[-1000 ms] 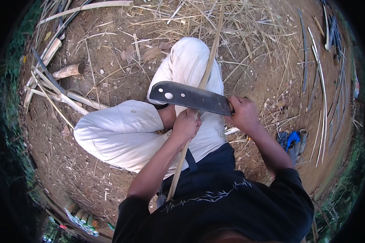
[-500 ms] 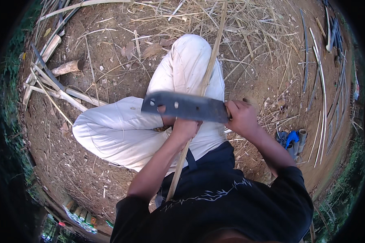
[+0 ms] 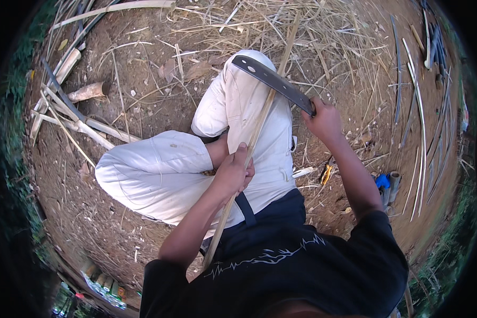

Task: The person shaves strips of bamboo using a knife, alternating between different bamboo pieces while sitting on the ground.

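Observation:
A long, pale bamboo strip (image 3: 261, 121) runs slantwise across my lap, from beside my waist to past my raised knee. My left hand (image 3: 235, 172) is closed around it over my thigh, thumb lying along the strip. In my right hand (image 3: 323, 121) is the handle of a broad dark machete (image 3: 274, 81), its grip mostly hidden by the fingers. The blade, pierced with several holes, crosses over the strip near the knee; its broad end points to the far left.
Pale shavings (image 3: 323, 32) lie heaped on the dirt at the far side. Split bamboo pieces (image 3: 63, 106) and a cut log (image 3: 87, 91) are at left. Long strips (image 3: 421, 116) lie at right, near a blue item (image 3: 382, 181) by bamboo tubes. A yellow-and-black object (image 3: 326, 174) rests beside my right forearm.
The machete has moved away from my body along the strip, from above my left hand to near the knee, and its blade has tilted. My left hand has shifted slightly nearer my body.

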The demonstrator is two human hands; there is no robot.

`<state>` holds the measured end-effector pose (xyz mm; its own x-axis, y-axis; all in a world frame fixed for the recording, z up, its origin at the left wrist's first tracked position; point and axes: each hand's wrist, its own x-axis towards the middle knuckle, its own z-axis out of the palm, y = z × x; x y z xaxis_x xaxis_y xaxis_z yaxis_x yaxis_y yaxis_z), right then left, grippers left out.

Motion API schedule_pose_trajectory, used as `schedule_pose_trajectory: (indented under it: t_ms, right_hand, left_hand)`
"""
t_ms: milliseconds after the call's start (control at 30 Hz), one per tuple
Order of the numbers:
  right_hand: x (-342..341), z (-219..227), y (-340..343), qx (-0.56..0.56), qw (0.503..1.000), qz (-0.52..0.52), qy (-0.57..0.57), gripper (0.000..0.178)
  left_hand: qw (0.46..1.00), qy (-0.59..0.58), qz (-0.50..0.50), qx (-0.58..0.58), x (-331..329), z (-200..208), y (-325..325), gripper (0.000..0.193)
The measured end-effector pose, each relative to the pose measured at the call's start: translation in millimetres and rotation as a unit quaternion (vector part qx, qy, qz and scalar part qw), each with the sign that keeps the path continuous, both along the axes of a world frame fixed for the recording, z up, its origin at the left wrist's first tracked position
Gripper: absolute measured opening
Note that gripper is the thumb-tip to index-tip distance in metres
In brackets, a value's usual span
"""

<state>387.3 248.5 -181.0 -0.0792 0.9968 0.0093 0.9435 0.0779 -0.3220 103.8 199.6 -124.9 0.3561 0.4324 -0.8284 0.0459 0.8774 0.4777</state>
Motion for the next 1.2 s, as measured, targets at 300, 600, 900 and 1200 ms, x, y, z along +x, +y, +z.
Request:
schedule_pose_trajectory:
  t_ms: [300,600,900,1200]
  right_hand:
    - [15,-17,7,0.019,0.999,0.004,-0.030,0.026]
    - [6,-9,8,-0.009,1.000,0.006,-0.010,0.028]
    - [66,-56,78,-0.023,0.990,-0.141,-0.018,0.030]
    - [68,-51,97,-0.024,0.988,-0.155,-0.017,0.030]
  left_hand:
    - [1.000,0.002,-0.017,-0.002,-18,11,-21,0.054]
    - [0.998,-0.034,-0.007,-0.043,-47,21,-36,0.056]
    - [0.995,0.017,-0.094,-0.001,-81,48,-73,0.049]
    - [0.991,0.044,-0.114,-0.050,-97,47,-90,0.045]
